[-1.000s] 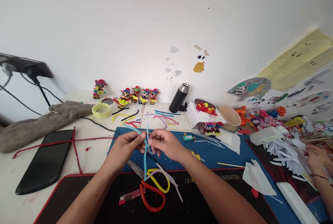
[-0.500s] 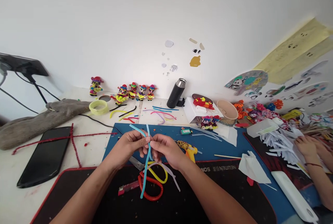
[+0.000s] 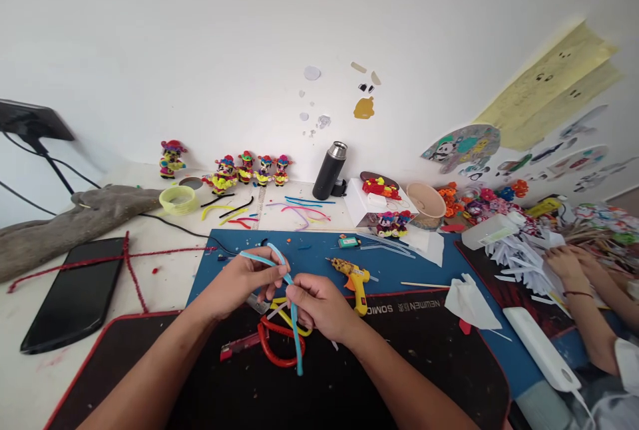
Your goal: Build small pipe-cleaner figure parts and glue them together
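Light blue pipe cleaners (image 3: 294, 323) cross between my two hands, their upper ends splaying up and left and one long end hanging down. My left hand (image 3: 257, 277) pinches them near the crossing. Just right of it, my right hand (image 3: 315, 303) grips the same strands with thumb and fingers. Below the hands lie scissors with red handles (image 3: 279, 357), partly covered by the hanging strand. Beside them are a yellow pipe cleaner (image 3: 284, 319) and a red box cutter (image 3: 240, 346). A yellow hot glue gun (image 3: 357, 281) rests beyond my right hand.
A black phone (image 3: 74, 297) with dark red twisted strands lies left. Small figurines (image 3: 222, 175), a tape roll (image 3: 178, 200) and a black thermos (image 3: 329, 170) line the wall. At right, another person's hands (image 3: 569, 267) are among white paper strips, near a white power strip (image 3: 542, 350).
The view has shifted slightly right. The hanging end of the blue pipe cleaner has swung rightward, and the upper ends are bent closer together. Both hands keep their grip.
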A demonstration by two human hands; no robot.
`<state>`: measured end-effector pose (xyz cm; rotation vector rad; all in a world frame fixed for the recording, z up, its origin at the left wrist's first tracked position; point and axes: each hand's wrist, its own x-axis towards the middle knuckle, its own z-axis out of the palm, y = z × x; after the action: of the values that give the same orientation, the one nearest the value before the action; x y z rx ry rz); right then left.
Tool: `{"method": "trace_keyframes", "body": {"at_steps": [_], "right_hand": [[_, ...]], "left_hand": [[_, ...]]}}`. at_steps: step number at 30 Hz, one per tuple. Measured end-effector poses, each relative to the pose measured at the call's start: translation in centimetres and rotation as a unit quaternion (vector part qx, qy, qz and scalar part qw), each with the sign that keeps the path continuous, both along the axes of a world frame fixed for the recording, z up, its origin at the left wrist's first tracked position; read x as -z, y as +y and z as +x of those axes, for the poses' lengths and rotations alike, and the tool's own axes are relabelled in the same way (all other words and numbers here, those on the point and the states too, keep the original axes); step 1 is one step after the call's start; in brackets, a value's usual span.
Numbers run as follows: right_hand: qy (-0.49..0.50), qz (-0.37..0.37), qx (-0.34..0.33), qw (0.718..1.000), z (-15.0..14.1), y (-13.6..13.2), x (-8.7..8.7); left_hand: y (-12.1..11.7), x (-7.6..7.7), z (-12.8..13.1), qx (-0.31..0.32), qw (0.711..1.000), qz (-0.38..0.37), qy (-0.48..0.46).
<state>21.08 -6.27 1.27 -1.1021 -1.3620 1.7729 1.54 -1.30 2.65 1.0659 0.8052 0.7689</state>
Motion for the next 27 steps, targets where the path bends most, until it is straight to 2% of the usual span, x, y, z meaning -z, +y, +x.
{"method": "trace_keyframes", "body": {"at_steps": [6,10,15,18,27], "right_hand": [[0.043,-0.063,-0.047,0.996,-0.3,-0.8,-1.4],[0.069,-0.103,-0.016,0.992,-0.2,-1.5,-0.9],[0.070,-0.099,-0.004,0.993,0.1,-2.1,0.8],[0.078,-0.097,0.016,0.992,0.5,-2.1,1.3],[0.024,-0.048,0.011,0.999,1.1,-2.2,-0.2]], "left_hand": [[0.0,0.3,-1.3,0.056,0.995,-0.041,-0.068],[0.7,0.6,-1.7,0.016,0.998,-0.021,-0.065],[1.4,0.8,-1.7,0.008,0.999,-0.006,-0.034],[1.4,0.7,-1.8,0.012,1.000,0.020,-0.021],[2.2,-0.1,-3.7,-0.021,0.994,0.092,0.053]]}}
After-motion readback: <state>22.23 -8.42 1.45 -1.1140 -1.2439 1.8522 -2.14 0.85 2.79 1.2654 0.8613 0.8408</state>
